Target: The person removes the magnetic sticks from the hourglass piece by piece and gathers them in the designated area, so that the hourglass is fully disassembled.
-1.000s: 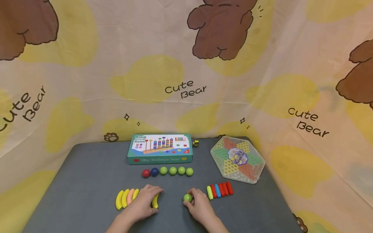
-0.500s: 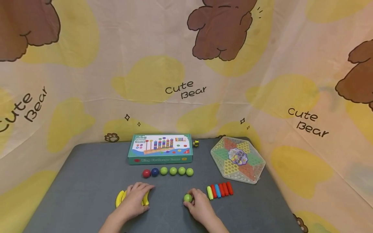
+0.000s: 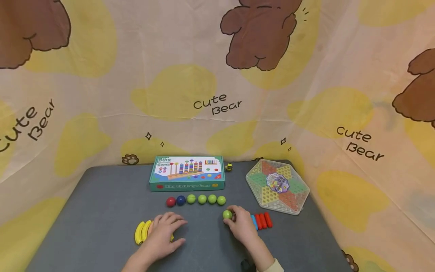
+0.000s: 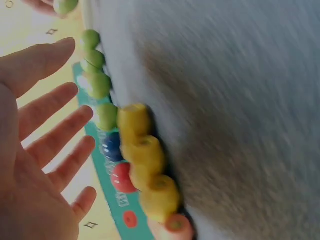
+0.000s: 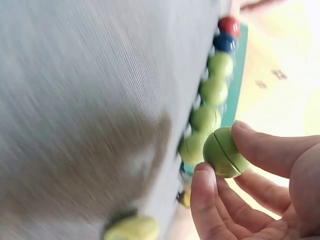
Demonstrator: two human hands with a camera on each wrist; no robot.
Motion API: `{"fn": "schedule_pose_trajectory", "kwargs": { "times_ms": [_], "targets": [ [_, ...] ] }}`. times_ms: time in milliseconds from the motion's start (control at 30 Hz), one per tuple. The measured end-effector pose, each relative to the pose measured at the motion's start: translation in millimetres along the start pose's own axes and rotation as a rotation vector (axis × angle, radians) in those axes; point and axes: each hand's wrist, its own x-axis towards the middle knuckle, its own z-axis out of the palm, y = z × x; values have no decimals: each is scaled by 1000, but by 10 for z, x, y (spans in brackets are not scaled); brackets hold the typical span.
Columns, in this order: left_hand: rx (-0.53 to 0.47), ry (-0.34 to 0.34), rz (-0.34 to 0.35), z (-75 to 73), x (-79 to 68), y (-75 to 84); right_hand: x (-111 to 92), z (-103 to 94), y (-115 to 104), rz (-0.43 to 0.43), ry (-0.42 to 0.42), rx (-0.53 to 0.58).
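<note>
My right hand (image 3: 242,224) pinches a green ball (image 5: 223,154) with a seam line between thumb and fingers, above the table. My left hand (image 3: 159,237) hovers over a row of small banana-shaped toys (image 3: 139,233), mostly yellow with one peach; its palm hides part of the row. In the left wrist view, that hand's fingers (image 4: 62,132) are spread, with nothing between them. Farther back stands a row of balls: one red ball (image 3: 171,202), one dark blue ball (image 3: 181,200) and several green balls (image 3: 202,199).
Short coloured sticks (image 3: 263,220) lie in a row, partly behind my right hand. At the back are a Ring Challenge Game box (image 3: 187,186) and a small bee figure (image 3: 229,167). A hexagonal star-patterned board (image 3: 278,185) lies at the right edge of the grey table (image 3: 102,204).
My left hand slid the right end of the banana row leftward, then let go and spread its fingers. My right hand lifted the green ball and moved it forward and right.
</note>
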Motion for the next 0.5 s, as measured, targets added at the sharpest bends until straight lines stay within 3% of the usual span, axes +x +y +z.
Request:
{"fn": "schedule_pose_trajectory", "kwargs": {
  "times_ms": [167, 500],
  "targets": [
    [-40, 32, 33, -11, -26, 119, 249, -116, 38, 51, 63, -23],
    [-62, 3, 26, 59, -56, 171, 595, -56, 126, 158, 35, -65]
  ]
}}
